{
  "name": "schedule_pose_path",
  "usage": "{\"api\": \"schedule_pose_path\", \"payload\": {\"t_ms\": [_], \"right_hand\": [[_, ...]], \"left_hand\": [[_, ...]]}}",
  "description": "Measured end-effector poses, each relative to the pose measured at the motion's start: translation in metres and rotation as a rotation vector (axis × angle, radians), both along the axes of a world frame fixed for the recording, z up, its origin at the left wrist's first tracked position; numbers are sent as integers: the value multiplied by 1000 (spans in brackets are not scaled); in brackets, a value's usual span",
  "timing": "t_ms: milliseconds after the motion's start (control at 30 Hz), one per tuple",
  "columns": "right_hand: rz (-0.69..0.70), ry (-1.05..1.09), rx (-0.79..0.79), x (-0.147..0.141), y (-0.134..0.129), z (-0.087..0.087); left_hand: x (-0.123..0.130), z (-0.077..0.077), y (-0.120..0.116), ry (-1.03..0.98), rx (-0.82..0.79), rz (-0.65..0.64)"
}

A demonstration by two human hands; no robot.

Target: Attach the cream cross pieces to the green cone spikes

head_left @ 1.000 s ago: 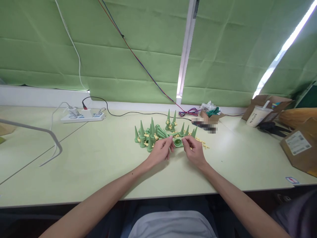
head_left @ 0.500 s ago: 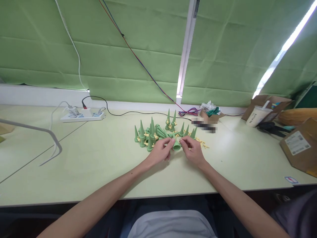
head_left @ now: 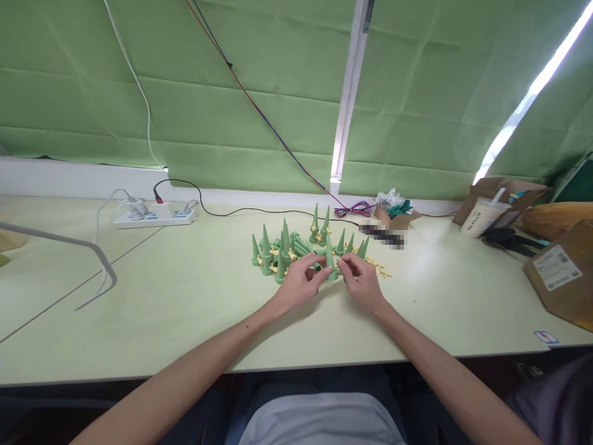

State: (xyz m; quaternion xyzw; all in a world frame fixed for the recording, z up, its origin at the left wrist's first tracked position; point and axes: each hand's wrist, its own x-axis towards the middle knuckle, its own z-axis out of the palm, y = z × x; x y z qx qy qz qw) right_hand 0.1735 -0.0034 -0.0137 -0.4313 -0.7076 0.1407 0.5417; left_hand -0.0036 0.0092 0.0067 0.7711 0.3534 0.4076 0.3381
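A green cone [head_left: 330, 259] stands upright between my two hands, its wide end down near the table. The fingers of my left hand [head_left: 303, 278] close on the cone's left side. My right hand [head_left: 360, 280] is pinched at the cone's right side; whatever sits between its fingertips is too small to make out. Several upright green cones with small yellow pieces on them [head_left: 280, 253] stand left of my hands. Behind them, more green cones [head_left: 299, 242] lie in a pile. Small yellow pieces [head_left: 380, 269] lie scattered to the right of my right hand.
A white power strip [head_left: 155, 216] lies at the back left, with a grey curved bar [head_left: 99, 253] nearer. Behind the cones are coiled cables [head_left: 354, 209] and a small open carton [head_left: 398, 217]. Cardboard boxes [head_left: 558, 272] and a cup [head_left: 484, 216] stand at the right.
The cone between my hands has turned from its open end facing me to upright, with the tip up. My left fingers have shifted around it. My right hand has barely moved.
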Motion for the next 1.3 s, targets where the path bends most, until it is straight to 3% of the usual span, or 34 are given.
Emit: {"api": "schedule_pose_path", "payload": {"t_ms": [767,1100,1300], "right_hand": [[-11,-53,-31,-1,0,0],[-49,59,-26,-2,1,-1],[-50,88,-7,-2,0,0]], "left_hand": [[-1,-8,1,82,298,1],[1,-4,0,68,220,153],[2,3,-3,60,-39,60]]}}
